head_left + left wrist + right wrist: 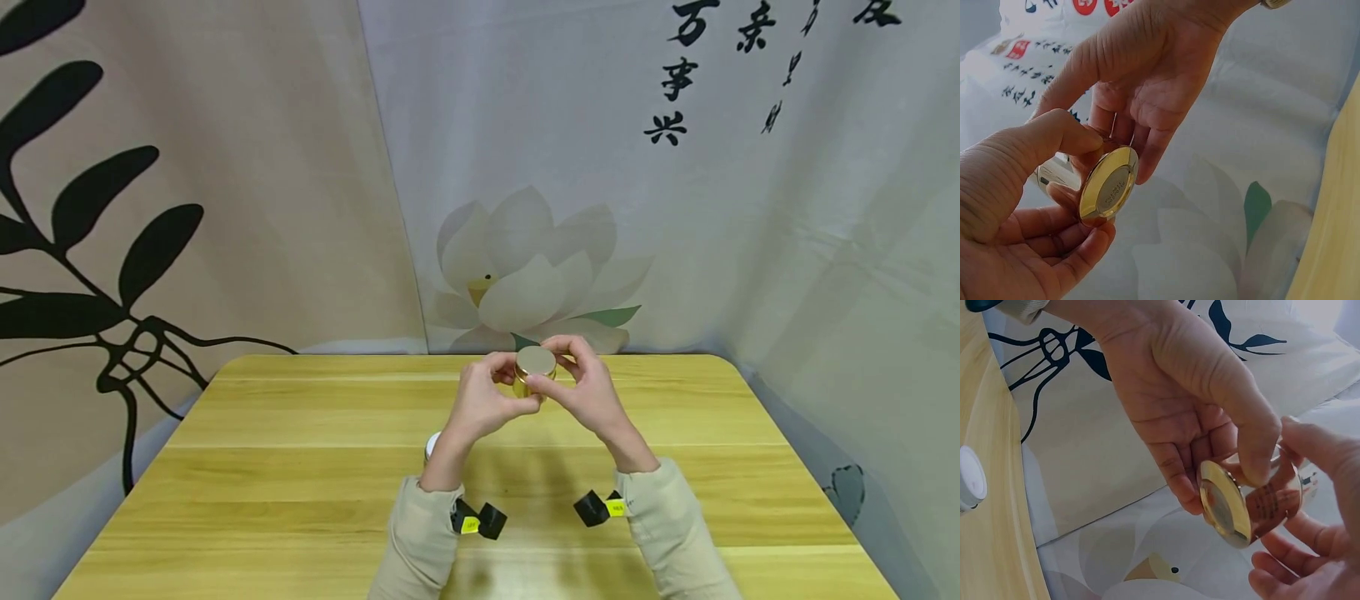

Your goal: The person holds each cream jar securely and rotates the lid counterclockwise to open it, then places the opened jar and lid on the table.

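Over the far side of the table, both hands hold up a shiny gold jar (536, 362) with a flat round top. My left hand (486, 403) grips its side, thumb on the near face and fingers behind. The thumb and fingers of my right hand (589, 393) pinch it from the other side, close to the top. In the left wrist view the jar's round gold base (1110, 187), with faint raised lettering, faces the camera. Small print shows on the mirror-like jar body (1269, 503) in the right wrist view.
A small white-topped container (971, 478) stands on the wooden table (300, 483), partly hidden by the left forearm in the head view. Behind the table hangs a printed cloth (262, 167) with leaves, a lotus and writing. Black wrist cameras (492, 521) sit at both sleeves.
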The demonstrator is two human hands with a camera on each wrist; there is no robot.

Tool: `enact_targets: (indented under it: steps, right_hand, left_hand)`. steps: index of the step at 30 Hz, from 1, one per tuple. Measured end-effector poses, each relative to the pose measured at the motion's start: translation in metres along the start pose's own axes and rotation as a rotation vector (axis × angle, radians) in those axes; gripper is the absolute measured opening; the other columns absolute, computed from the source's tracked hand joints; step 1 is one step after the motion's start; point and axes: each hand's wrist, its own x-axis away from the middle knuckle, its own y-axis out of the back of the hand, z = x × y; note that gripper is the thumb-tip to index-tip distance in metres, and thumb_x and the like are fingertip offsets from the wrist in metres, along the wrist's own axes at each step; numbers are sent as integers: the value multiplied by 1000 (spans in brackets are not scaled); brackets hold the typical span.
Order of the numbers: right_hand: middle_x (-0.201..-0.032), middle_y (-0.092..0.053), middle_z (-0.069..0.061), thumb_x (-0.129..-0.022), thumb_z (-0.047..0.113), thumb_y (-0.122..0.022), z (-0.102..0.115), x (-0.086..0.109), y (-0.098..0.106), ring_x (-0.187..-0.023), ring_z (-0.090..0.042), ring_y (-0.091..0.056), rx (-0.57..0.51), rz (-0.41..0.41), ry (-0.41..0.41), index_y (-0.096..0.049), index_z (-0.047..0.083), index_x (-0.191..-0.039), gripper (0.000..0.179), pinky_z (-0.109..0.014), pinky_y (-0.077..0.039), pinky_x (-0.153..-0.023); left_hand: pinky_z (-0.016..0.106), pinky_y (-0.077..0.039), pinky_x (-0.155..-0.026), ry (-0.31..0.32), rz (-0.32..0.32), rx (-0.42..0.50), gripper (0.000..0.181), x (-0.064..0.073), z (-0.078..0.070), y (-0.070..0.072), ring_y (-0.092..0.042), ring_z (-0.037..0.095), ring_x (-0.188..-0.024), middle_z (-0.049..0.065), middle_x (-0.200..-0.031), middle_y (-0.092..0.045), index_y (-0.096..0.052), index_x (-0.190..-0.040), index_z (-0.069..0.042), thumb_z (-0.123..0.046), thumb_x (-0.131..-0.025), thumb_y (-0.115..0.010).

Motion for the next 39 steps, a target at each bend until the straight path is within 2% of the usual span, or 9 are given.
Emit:
enact_targets:
  steps: [5,8,10,15,19,24,30,35,39]
  right_hand:
    - [-117,-49,-16,-81,-4,-68,0,0,1,-110,-16,-46,-6,24,40,-59,-5,-112,33,-32,-35,-104]
    - [-119,-48,-16,-83,-2,-66,1,1,2,-110,-16,-47,-4,61,60,-59,-5,-117,35,-24,-37,-101]
    - [-121,-48,-16,-85,1,-64,1,1,2,-111,-18,-46,7,76,61,-57,-4,-122,38,-23,-37,-100]
    - [-127,-44,-19,-84,1,-65,2,3,0,-115,-19,-41,7,61,13,-48,-6,-127,47,-37,-32,-105]
    - [-124,-43,-22,-81,-4,-67,1,2,-2,-113,-20,-42,-18,29,9,-46,-8,-121,45,-44,-30,-106]
    - [-120,-46,-16,-81,-4,-67,0,2,-1,-109,-17,-44,-20,30,38,-54,-5,-115,37,-39,-33,-104]
    - [-123,-47,-16,-85,2,-64,0,3,1,-113,-20,-44,-11,72,62,-56,-5,-121,38,-28,-35,-102]
    - [-128,-44,-19,-83,0,-66,0,4,-1,-119,-23,-41,-12,45,24,-47,-5,-127,48,-40,-31,-106]
    - [-123,-45,-19,-78,-2,-71,0,3,-4,-118,-24,-42,-23,-3,2,-46,-5,-120,49,-43,-30,-106]
  left_hand:
    - [29,-52,-70,-3,0,5,34,0,2,0,-57,16,-75,5,-81,-60,-68,-97,1,-6,-66,-79]
    - [29,-52,-71,-12,3,7,35,1,2,0,-58,17,-75,6,-82,-61,-68,-98,1,-6,-66,-79]
    - [29,-53,-71,-17,7,6,34,1,2,1,-58,18,-75,6,-82,-61,-67,-98,1,-6,-66,-78]
    - [33,-52,-71,-12,9,8,34,1,1,1,-57,17,-75,5,-81,-60,-67,-97,1,-5,-66,-79]
    - [36,-52,-71,-17,10,10,33,2,0,2,-56,17,-75,6,-80,-59,-67,-96,1,-6,-66,-79]
    - [37,-53,-71,-19,11,17,34,2,0,1,-57,18,-74,7,-81,-60,-67,-97,1,-5,-66,-79]
    - [34,-53,-70,-18,12,27,34,1,2,0,-58,18,-73,6,-81,-62,-68,-98,1,-6,-66,-78]
    - [34,-52,-69,-18,16,26,33,1,3,0,-56,17,-72,5,-79,-60,-68,-96,1,-5,-66,-79]
    - [33,-51,-68,-17,15,21,33,1,3,-1,-55,16,-72,5,-79,-60,-67,-96,1,-4,-65,-78]
